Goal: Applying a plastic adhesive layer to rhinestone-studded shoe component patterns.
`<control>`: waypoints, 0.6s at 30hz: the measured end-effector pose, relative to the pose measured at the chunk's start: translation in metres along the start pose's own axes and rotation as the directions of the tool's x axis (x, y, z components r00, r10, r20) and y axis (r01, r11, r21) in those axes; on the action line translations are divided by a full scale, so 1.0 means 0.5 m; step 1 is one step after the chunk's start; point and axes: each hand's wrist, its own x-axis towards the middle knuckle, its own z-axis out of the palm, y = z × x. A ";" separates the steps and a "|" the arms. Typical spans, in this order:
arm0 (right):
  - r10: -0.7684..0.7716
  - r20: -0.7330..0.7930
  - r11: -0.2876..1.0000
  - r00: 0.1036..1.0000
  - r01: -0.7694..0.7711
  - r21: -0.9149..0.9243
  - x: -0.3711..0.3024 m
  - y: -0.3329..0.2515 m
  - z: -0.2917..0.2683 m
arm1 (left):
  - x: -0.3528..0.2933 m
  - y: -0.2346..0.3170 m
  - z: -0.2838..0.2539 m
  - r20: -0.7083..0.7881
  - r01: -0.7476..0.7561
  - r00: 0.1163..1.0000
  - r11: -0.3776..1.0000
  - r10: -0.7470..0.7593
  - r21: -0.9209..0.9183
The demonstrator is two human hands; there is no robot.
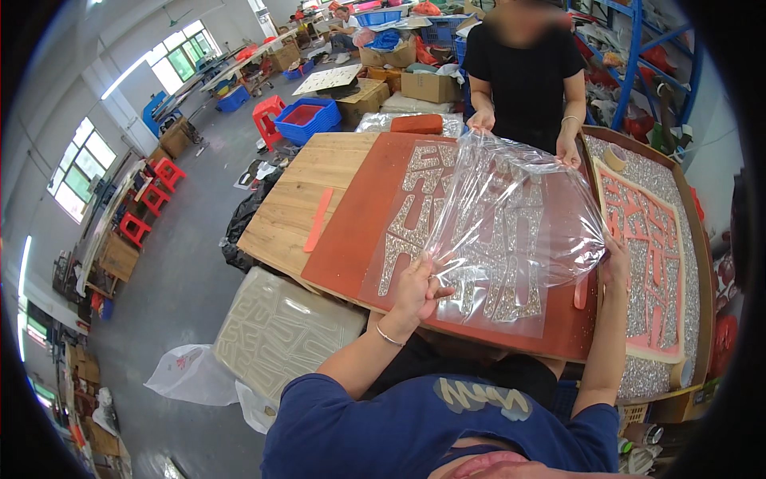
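Observation:
My left hand [419, 289] pinches the near left corner of a clear plastic film [550, 231]. The near right corner is gripped in my right hand [613, 259]. Across the table a person in a black top [524, 72] holds the far edge with both hands. The film hangs wrinkled and shiny above a transparent sheet [527, 326], which carries glittering silver cut-out shapes [409, 209]. That sheet lies on a reddish-brown board [343, 247]. Whether the film touches the shapes anywhere, I cannot tell.
At right, a shallow box [650, 375] of silver glitter bits holds a pink stencil frame [678, 319]. A red strip [319, 219] lies on the wooden tabletop [295, 180]. Lower left is a stack of patterned sheets [279, 327]. Blue crates [307, 120] and red stools [269, 116] stand beyond.

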 end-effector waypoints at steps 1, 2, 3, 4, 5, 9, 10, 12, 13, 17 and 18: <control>-0.017 -0.015 0.998 1.000 0.016 -0.060 0.018 -0.002 -0.001 | 0.015 0.004 0.001 0.000 -0.004 1.000 1.000 0.004 -0.001; -0.010 -0.039 0.993 0.999 0.005 -0.118 0.029 -0.002 -0.002 | 0.027 0.005 0.000 0.007 -0.008 1.000 1.000 0.008 0.002; -0.016 -0.039 0.991 0.999 0.011 -0.132 0.039 -0.001 0.001 | 0.036 0.005 -0.003 0.021 -0.029 0.999 1.000 0.029 -0.005; -0.018 -0.056 0.989 0.998 0.009 -0.148 0.049 -0.003 0.007 | 0.047 0.008 -0.006 0.008 -0.049 0.999 0.998 0.049 -0.031; 0.028 -0.074 0.988 0.997 -0.039 -0.151 0.050 0.000 0.015 | 0.051 0.009 -0.013 0.012 -0.029 1.000 0.999 0.029 -0.036; 0.037 0.061 0.991 0.997 -0.029 -0.127 0.018 -0.002 0.059 | 0.038 0.030 -0.046 0.033 -0.115 0.993 0.993 0.114 0.028; 0.106 0.065 0.983 0.992 -0.095 -0.157 0.000 0.000 0.070 | 0.024 0.038 -0.057 0.033 -0.137 0.990 0.990 0.137 0.011; 0.134 0.013 0.966 0.991 -0.127 -0.226 -0.033 -0.004 0.089 | -0.008 0.052 -0.065 0.023 -0.172 0.985 0.985 0.172 -0.003; 0.201 0.037 0.948 0.979 -0.185 -0.258 -0.050 -0.008 0.097 | -0.032 0.056 -0.067 0.026 -0.197 0.980 0.980 0.197 -0.023; 0.151 0.064 0.822 0.986 -0.090 -0.563 -0.096 -0.105 0.130 | -0.081 0.077 -0.043 0.085 -0.248 0.964 0.968 0.250 -0.033; 0.082 0.053 0.645 0.995 -0.013 -0.764 -0.107 -0.148 0.146 | -0.096 0.077 -0.036 0.122 -0.253 0.958 0.965 0.261 -0.073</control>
